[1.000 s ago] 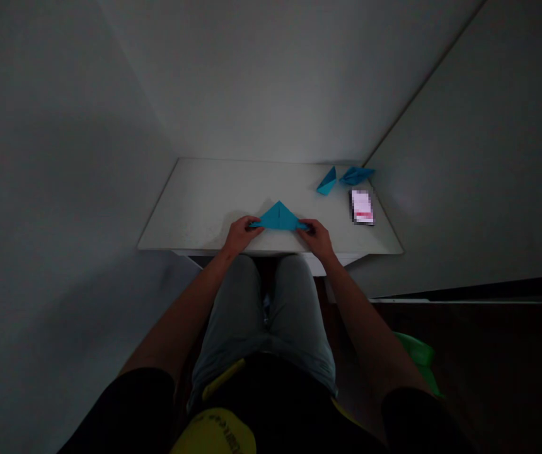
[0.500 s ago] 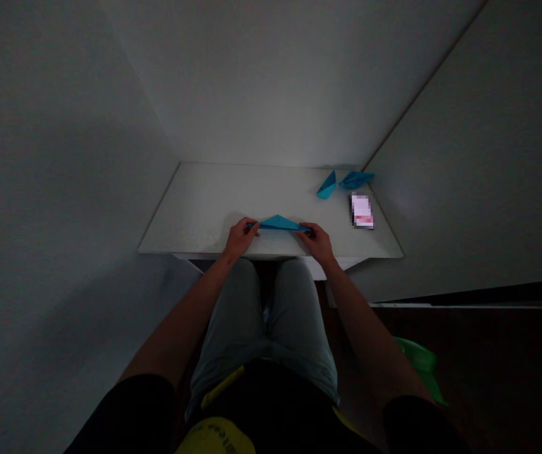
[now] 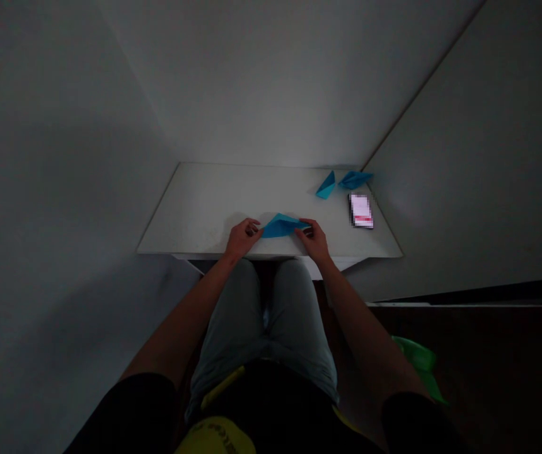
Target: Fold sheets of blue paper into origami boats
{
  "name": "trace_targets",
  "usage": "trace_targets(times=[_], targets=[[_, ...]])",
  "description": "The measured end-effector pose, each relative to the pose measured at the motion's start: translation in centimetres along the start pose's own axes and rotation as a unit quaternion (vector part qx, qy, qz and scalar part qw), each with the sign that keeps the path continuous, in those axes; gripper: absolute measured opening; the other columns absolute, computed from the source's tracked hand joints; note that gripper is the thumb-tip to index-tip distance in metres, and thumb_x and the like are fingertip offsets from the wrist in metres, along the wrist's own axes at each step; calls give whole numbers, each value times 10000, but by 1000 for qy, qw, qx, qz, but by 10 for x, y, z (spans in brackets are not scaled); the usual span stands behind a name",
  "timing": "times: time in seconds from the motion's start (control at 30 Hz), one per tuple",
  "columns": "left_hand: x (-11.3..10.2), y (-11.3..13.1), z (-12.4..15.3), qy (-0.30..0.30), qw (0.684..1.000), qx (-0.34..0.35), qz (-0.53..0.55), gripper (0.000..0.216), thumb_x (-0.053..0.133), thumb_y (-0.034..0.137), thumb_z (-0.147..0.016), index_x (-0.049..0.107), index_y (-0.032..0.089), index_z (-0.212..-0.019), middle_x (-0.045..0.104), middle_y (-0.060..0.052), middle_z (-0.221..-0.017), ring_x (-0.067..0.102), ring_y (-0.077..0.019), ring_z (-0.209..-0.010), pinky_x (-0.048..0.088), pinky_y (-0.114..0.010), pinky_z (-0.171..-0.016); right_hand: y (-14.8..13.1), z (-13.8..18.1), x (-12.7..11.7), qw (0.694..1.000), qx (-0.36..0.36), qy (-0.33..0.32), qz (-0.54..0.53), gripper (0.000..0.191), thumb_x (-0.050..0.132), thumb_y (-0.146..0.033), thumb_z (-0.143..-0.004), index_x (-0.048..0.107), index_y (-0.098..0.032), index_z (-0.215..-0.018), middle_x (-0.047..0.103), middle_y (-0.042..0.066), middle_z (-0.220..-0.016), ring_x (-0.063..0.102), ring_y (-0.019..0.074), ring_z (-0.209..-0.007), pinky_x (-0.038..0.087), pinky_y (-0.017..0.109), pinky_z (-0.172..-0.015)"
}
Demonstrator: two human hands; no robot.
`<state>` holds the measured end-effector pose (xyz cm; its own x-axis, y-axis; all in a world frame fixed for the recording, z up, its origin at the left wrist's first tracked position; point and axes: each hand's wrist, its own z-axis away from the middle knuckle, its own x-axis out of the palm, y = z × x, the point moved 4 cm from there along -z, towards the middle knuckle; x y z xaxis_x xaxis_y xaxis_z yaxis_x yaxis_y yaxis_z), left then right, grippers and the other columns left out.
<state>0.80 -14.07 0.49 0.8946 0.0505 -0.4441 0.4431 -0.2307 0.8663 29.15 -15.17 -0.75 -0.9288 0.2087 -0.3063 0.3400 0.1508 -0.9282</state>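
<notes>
A folded blue paper boat [image 3: 280, 226] lies between my hands near the front of the white table, its folds spread and its inside partly showing. My left hand [image 3: 243, 238] is curled at the boat's left tip, the fingertips pinched at that corner. At the other end, my right hand [image 3: 313, 241] grips the right tip between thumb and fingers. Farther back on the right are two more blue folded papers: a small pointed one [image 3: 326, 186] standing at an angle, and a boat-like one [image 3: 355, 180] by the table's back corner.
The white table [image 3: 205, 205] is bounded by walls at the back and both sides. A phone [image 3: 360, 210] with a lit, blurred screen lies near its right edge. Something green and plastic [image 3: 420, 359] is on the dark floor at the lower right.
The paper boat has gone from a narrow, flat strip to a wider, opened shape tilted toward me. Both hands have drawn slightly closer together.
</notes>
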Motion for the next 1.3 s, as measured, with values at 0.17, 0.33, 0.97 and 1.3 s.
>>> trace_targets(times=[0.17,0.33,0.97,1.3], targets=[[5,4,2,-60,998,2,-34,313,792,260,-865,733,252,-1172,776,19,-865,695,-152,-723,548,-287,-736,-12,-12,18,997,-64,21,26,461,704,-509,-948,727,-251,-1329,718,98,-1228,662,217,-890,589,375,-770],[7,1,3,-60,997,-18,-46,701,840,309,-847,582,249,-1496,782,20,-888,709,-176,-733,521,-305,-721,-28,-14,45,968,-175,-88,157,410,650,-280,-986,762,-263,-1380,714,125,-1291,665,285,-1131,574,454,-1027],[9,8,0,-73,984,75,-145,172,753,382,-1016,835,232,-1009,774,-65,-1092,700,-198,-830,549,-357,-869,-4,-7,7,951,-148,-118,244,227,640,-379,-1050,816,-242,-1090,806,106,-1100,713,286,-961,535,465,-927],[13,14,3,-92,965,116,-217,397,654,308,-1048,749,296,-1432,746,-106,-1402,681,-310,-1249,507,-461,-1064,-16,5,16,914,-190,-157,323,397,549,-284,-1094,772,-322,-1420,735,86,-1481,635,357,-1253,478,521,-1002]])
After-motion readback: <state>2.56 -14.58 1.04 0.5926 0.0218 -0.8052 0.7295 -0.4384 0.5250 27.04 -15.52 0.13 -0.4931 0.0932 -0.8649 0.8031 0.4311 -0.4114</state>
